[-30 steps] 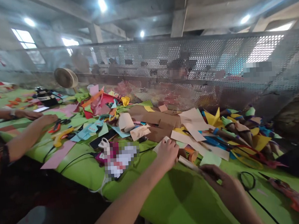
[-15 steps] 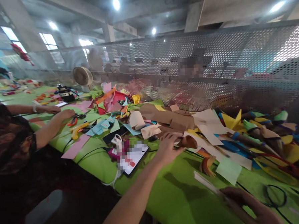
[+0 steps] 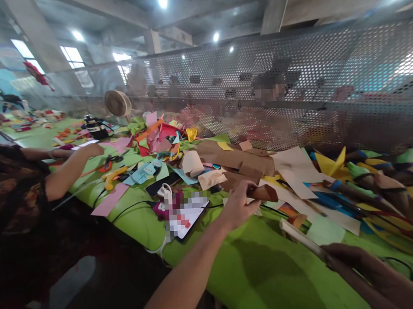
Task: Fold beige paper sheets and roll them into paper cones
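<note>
My left hand (image 3: 239, 207) is closed around a brown paper roll (image 3: 266, 193), its open end facing right, just above the green table (image 3: 247, 277). At the lower right my right hand (image 3: 361, 266) grips a long pale stick (image 3: 302, 238). The stick's far end points up and left, below the roll and apart from it. A curled orange-brown paper piece (image 3: 297, 220) lies just behind the stick tip. Next to it is a pale green sheet (image 3: 324, 231). Left of my left hand rests a phone (image 3: 192, 215) with a lit screen.
Paper scraps (image 3: 157, 143), brown sheets (image 3: 232, 160) and a beige paper roll (image 3: 192, 163) lie piled along the back. Rolled cones (image 3: 374, 178) crowd the right. A yellow glue gun (image 3: 113, 178) and scissors (image 3: 108, 163) lie near a co-worker's arm (image 3: 67, 171). A perforated screen (image 3: 217, 94) stands behind.
The pale stick in my right hand has risen and come nearer the paper roll. My left hand keeps the roll, nearly in place. The co-worker's hand has shifted slightly, and the view has turned a little.
</note>
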`<state>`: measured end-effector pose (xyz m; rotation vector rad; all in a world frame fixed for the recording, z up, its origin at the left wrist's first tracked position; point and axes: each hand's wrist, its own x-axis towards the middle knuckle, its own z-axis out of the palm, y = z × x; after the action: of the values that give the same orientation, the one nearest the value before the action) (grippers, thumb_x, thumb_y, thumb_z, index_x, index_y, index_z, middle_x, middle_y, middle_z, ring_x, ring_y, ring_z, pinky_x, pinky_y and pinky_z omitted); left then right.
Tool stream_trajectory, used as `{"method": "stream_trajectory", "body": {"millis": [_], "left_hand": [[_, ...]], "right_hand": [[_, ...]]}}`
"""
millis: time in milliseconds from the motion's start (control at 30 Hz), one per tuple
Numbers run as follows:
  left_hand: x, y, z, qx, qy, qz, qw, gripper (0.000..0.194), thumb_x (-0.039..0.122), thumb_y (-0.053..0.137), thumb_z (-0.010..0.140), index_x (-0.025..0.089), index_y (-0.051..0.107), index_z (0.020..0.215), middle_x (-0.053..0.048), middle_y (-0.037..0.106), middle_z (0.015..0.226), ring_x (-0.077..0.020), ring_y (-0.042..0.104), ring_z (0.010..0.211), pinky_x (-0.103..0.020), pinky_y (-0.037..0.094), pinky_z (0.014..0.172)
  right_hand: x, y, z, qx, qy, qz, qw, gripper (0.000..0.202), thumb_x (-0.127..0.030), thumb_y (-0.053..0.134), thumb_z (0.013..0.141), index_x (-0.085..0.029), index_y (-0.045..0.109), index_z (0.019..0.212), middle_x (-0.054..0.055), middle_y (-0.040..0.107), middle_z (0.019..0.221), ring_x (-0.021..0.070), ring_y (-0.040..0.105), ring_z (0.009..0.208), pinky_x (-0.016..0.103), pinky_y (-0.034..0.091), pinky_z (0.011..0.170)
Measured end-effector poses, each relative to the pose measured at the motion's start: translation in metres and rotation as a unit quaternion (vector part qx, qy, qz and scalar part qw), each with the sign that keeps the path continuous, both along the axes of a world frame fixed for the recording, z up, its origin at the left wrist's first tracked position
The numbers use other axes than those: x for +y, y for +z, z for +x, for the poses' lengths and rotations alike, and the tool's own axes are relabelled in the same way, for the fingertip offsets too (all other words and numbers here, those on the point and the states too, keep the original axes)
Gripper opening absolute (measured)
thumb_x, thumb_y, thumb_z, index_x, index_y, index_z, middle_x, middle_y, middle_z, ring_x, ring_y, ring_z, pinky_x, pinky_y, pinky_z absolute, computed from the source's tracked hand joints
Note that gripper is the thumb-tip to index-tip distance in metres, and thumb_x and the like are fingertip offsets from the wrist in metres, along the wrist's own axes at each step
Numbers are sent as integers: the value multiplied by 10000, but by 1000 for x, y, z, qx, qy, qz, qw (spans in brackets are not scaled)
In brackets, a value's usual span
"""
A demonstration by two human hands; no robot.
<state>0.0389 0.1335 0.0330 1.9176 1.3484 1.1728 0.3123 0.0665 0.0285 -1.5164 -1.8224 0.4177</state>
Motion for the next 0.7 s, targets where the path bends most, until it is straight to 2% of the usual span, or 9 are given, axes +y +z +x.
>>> {"method": "stream_trajectory", "body": {"millis": [100, 200, 333, 467, 700], "left_hand": [[-1, 1, 3, 4, -5, -15, 1000, 304, 125, 540, 837, 236, 466, 1110, -35, 604, 1146, -193, 562, 1050, -348, 421, 944], [-2, 0, 4, 5, -24, -25, 999, 316, 136, 544, 812, 240, 470, 1101, -15, 592, 1092, -189, 550, 999, -352, 408, 943], [-3, -3, 5, -20, -48, -23, 998, 321, 157, 575, 780, 234, 494, 1081, 2, 581, 992, -184, 522, 941, -328, 392, 914], [-1, -6, 7, -28, -64, -23, 997, 296, 172, 574, 784, 234, 511, 1067, -2, 571, 1012, -191, 506, 953, -308, 390, 869], [0, -11, 12, -32, -86, -19, 996, 235, 144, 555, 805, 222, 530, 1026, -4, 590, 954, -175, 509, 892, -280, 382, 806]], "right_hand": [[5, 21, -6, 1, -3, 32, 999, 372, -635, 630, 724, -305, 762, 836, 36, 786, 835, 276, 740, 709, 345, 609, 610], [11, 35, -11, -15, -2, 83, 996, 357, -602, 618, 776, -292, 748, 896, 31, 782, 875, 267, 740, 759, 337, 593, 646], [18, 44, -19, -73, 29, 160, 984, 257, -485, 606, 860, -276, 723, 955, 11, 770, 907, 235, 735, 787, 309, 564, 679], [22, 52, -32, -141, 67, 234, 960, 188, -368, 565, 922, -266, 691, 1016, 7, 756, 980, 204, 724, 848, 293, 530, 736], [27, 59, -52, -216, 137, 316, 914, 152, -201, 561, 925, -179, 678, 1019, 59, 733, 907, 213, 689, 827, 328, 491, 779]]}}
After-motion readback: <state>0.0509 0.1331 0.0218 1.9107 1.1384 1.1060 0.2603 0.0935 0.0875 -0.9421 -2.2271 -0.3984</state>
